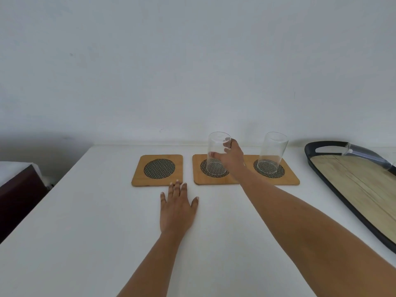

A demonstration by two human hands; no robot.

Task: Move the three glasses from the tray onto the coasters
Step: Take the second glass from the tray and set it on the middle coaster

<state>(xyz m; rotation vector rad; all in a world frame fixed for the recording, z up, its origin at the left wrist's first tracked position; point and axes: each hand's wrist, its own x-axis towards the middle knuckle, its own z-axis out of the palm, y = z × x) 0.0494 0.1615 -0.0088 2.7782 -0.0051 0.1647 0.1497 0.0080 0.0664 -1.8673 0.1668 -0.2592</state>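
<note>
Three square wooden coasters with round mesh centres lie in a row on the white table. The left coaster [158, 170] is bare. A clear glass [216, 151] stands on the middle coaster [205, 179], and my right hand [232, 157] is wrapped around its side. Another clear glass [272, 151] stands alone on the right coaster [287, 179]. The third glass [368, 157] is on the dark-rimmed wooden tray [351, 189] at the right, partly cut off by the frame edge. My left hand [177, 209] lies flat on the table, fingers spread, touching the left coaster's front corner.
A white wall stands right behind the coasters. The table's left edge drops off toward a dark piece of furniture [19, 189]. The tray runs diagonally along the right side of the white table [85, 243].
</note>
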